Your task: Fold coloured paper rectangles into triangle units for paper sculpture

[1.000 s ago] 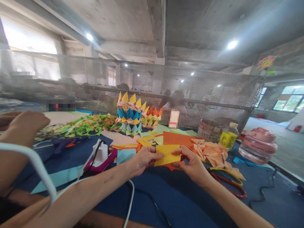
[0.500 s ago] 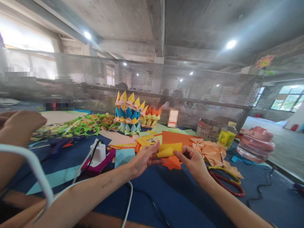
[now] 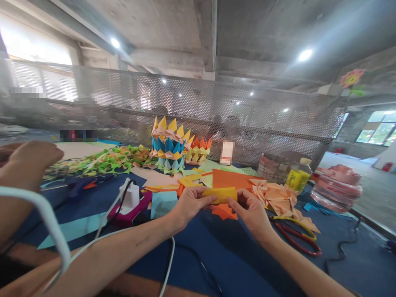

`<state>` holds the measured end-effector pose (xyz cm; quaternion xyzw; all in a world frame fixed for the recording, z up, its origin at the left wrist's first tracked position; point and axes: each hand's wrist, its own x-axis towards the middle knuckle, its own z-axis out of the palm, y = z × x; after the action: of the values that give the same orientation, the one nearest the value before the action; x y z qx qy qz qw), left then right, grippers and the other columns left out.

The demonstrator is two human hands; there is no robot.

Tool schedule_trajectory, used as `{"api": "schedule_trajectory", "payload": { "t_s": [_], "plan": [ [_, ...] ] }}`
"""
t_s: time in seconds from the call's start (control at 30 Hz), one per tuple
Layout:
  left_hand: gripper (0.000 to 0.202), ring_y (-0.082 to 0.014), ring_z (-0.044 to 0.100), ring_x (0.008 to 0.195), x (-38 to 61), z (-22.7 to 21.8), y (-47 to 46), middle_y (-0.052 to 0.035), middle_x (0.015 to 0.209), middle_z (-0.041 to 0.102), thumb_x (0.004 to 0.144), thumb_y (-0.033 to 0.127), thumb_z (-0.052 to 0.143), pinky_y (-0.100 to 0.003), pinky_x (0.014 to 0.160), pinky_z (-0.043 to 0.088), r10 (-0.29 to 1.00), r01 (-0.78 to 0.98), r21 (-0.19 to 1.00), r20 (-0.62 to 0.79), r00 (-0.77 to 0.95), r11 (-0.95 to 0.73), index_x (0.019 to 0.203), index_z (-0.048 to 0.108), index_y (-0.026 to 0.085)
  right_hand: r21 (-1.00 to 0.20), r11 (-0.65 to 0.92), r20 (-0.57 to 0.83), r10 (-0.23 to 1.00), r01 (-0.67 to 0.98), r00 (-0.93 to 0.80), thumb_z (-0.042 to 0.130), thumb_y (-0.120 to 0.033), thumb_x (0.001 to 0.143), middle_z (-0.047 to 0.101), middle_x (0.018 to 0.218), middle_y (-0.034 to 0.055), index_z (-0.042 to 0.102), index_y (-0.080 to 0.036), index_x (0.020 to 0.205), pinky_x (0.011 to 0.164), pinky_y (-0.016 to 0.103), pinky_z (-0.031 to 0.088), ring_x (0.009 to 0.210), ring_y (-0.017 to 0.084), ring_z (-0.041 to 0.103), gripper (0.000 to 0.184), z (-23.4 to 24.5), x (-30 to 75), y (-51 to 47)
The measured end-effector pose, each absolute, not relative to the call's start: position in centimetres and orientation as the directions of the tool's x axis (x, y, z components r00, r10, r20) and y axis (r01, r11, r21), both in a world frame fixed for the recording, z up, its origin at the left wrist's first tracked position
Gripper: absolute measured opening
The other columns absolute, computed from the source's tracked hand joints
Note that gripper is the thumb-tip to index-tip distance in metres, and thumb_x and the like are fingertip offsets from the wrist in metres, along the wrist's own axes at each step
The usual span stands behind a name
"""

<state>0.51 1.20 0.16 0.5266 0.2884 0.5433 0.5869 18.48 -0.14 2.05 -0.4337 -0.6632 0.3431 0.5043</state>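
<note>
A small folded strip of yellow paper (image 3: 222,195) is stretched between my two hands above the blue table. My left hand (image 3: 192,205) pinches its left end, the thumb lying along the front. At the right end, my right hand (image 3: 250,209) grips it between thumb and fingers. Just beneath it lies an orange folded paper piece (image 3: 225,212), and behind it an orange paper sheet (image 3: 232,179). A pile of peach folded paper pieces (image 3: 275,197) rests right of my right hand. Left of my left hand is a light blue paper (image 3: 163,203).
Paper crowns (image 3: 169,149) stand behind my hands. Scissors (image 3: 298,237) with red and yellow handles lie right. Farther right are a yellow-labelled bottle (image 3: 297,177) and pink jug (image 3: 337,187). A magenta power strip (image 3: 140,208) and white cable (image 3: 168,268) sit left, near another person's hand (image 3: 35,156).
My left thumb has come forward and down onto the yellow paper. The paper now looks narrower and more evenly folded. My right hand keeps its grip.
</note>
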Motion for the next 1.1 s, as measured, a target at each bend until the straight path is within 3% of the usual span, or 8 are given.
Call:
{"api": "schedule_trajectory", "payload": {
  "t_s": [0.27, 0.4, 0.53, 0.73, 1.1],
  "plan": [
    [0.042, -0.0228, 0.071, 0.076, 0.47, 0.29, 1.07, -0.0111, 0.084, 0.075, 0.058, 0.039, 0.087, -0.027, 0.064, 0.058, 0.956, -0.296, 0.948, 0.192, 0.224, -0.121, 0.083, 0.073, 0.009, -0.907, 0.341, 0.329, 0.940, 0.247, -0.090, 0.068, -0.059, 0.068, 0.061, 0.061, -0.0027, 0.050, -0.018, 0.109, 0.051, 0.026, 0.042, 0.055, 0.016, 0.055, 0.060, 2.09, 18.69, -0.10],
    [0.042, -0.0218, 0.071, 0.073, 0.51, 0.42, 0.90, -0.0102, 0.080, 0.075, 0.057, 0.040, 0.087, -0.026, 0.062, 0.058, 0.959, -0.280, 0.953, 0.176, 0.221, -0.110, 0.082, 0.073, 0.009, -0.897, 0.339, 0.315, 0.940, 0.284, -0.129, 0.068, -0.062, 0.066, 0.060, 0.058, -0.0011, 0.065, -0.016, 0.087, 0.051, 0.025, 0.042, 0.054, 0.015, 0.054, 0.050, 2.08, 18.65, -0.09],
    [0.043, -0.0205, 0.071, 0.069, 0.53, 0.54, 0.78, -0.0090, 0.077, 0.075, 0.057, 0.042, 0.086, -0.026, 0.062, 0.058, 0.961, -0.265, 0.959, 0.160, 0.224, -0.098, 0.081, 0.073, 0.009, -0.885, 0.338, 0.315, 0.941, 0.319, -0.124, 0.068, -0.062, 0.066, 0.058, 0.054, -0.0008, 0.067, -0.015, 0.066, 0.049, 0.024, 0.039, 0.051, 0.013, 0.050, 0.047, 1.86, 18.69, 0.04],
    [0.041, -0.0190, 0.071, 0.066, 0.47, 0.54, 0.81, -0.0077, 0.077, 0.075, 0.060, 0.043, 0.085, -0.026, 0.062, 0.058, 0.961, -0.243, 0.966, 0.146, 0.233, -0.088, 0.081, 0.072, 0.010, -0.873, 0.335, 0.318, 0.942, 0.355, -0.107, 0.067, -0.062, 0.067, 0.061, 0.054, 0.0012, 0.068, -0.014, 0.060, 0.046, 0.023, 0.036, 0.049, 0.012, 0.048, 0.048, 1.65, 18.88, 0.21],
    [0.024, -0.0158, 0.070, 0.068, 0.44, 0.26, 0.93, -0.0055, 0.078, 0.073, 0.079, 0.031, 0.075, -0.028, 0.066, 0.058, 0.951, -0.210, 0.973, 0.157, 0.268, -0.101, 0.087, 0.069, 0.010, -0.854, 0.350, 0.338, 0.936, 0.384, -0.100, 0.066, -0.061, 0.069, 0.062, 0.052, 0.0029, 0.070, -0.015, 0.058, 0.043, 0.024, 0.035, 0.048, 0.013, 0.048, 0.047, 1.75, 18.89, 0.05]
  ]
}}
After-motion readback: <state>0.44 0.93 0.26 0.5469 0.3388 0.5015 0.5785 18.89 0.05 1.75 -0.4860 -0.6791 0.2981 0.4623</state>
